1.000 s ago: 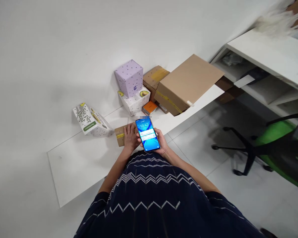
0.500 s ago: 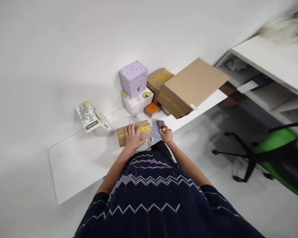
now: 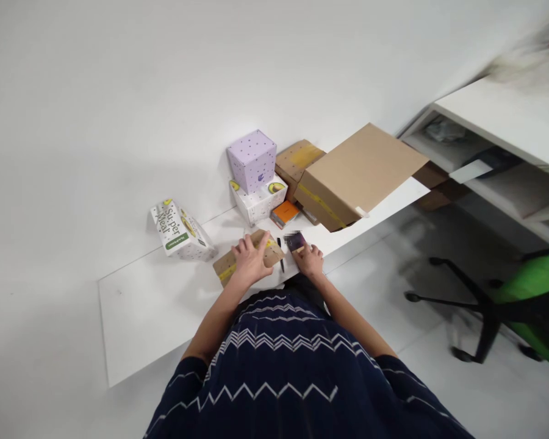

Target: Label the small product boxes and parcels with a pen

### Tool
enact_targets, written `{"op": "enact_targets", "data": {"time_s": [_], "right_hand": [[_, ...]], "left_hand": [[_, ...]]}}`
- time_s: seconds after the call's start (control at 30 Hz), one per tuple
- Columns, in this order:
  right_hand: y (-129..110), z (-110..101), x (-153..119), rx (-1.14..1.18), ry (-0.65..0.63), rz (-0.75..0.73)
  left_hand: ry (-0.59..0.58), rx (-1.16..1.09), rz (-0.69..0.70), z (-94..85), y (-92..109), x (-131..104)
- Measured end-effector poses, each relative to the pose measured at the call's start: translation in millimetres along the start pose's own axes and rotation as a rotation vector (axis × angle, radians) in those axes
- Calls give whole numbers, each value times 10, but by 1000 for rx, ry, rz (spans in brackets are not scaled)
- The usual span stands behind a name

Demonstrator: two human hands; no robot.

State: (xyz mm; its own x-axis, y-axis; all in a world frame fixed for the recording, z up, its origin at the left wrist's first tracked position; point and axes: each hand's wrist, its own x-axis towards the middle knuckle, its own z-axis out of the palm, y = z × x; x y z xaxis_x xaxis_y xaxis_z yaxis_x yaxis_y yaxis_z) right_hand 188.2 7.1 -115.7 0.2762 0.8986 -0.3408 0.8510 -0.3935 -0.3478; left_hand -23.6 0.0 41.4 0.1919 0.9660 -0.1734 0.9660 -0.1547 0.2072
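A small brown box with yellow tape [image 3: 226, 266] lies near the front edge of the white table [image 3: 141, 317]. Over its top is my left hand [image 3: 251, 261], fingers spread apart. To the right, my right hand [image 3: 310, 259] rests at a phone [image 3: 294, 242] lying on the table, its fingers on the phone's near end, loosely spread. A dark pen [image 3: 282, 263] lies between the box and the phone. Behind the phone sits an orange box [image 3: 285, 214].
A lilac box [image 3: 252, 160] stands on a white avocado-print box [image 3: 260, 204]. Another white printed box [image 3: 176, 228] is at the left. Two brown cartons, one large [image 3: 357, 177], stand at the right. Beyond are white shelving [image 3: 507, 122] and a green chair [image 3: 531, 286].
My left hand has lifted its fingers and spread them, and the small box has turned slightly. My right fingers have opened out beside the phone, whose screen now shows colour. The view has shifted slightly.
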Motion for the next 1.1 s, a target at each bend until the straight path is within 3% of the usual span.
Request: {"op": "enact_targets", "data": {"time_s": [0.13,0.23,0.33,0.5,0.63,0.77,0.83,0.93,1.0,1.1], "right_hand": [[151,-29,-61,71,89,-6],[214,-45,-68,153,97,-37],[233,-59,-45,219,87,-64],[263,-94,-20,275,47,-113],[291,-170,-49,306,-5,-131],[115,-274,-163,406,-10,-168],[-107,-307,-247,557,-104,-211],[-554,-306,-337,845,-473,-249],[-857,-280,-340,987,-642,-254],[-1208,-247,-268,1148,-641,-273]], "left_hand": [[291,-257,-215,-364,-164,-437],[498,-350,-332,-475,-246,-667],[629,-402,-404,-337,-279,-764],[781,-450,-470,249,-296,-654],[774,-472,-509,625,-328,-494],[728,-505,-536,766,-302,-503],[677,-516,-542,773,-244,-553],[590,-512,-478,731,-150,-563],[558,-498,-418,679,-131,-482],[569,-467,-421,580,-217,-235]]}}
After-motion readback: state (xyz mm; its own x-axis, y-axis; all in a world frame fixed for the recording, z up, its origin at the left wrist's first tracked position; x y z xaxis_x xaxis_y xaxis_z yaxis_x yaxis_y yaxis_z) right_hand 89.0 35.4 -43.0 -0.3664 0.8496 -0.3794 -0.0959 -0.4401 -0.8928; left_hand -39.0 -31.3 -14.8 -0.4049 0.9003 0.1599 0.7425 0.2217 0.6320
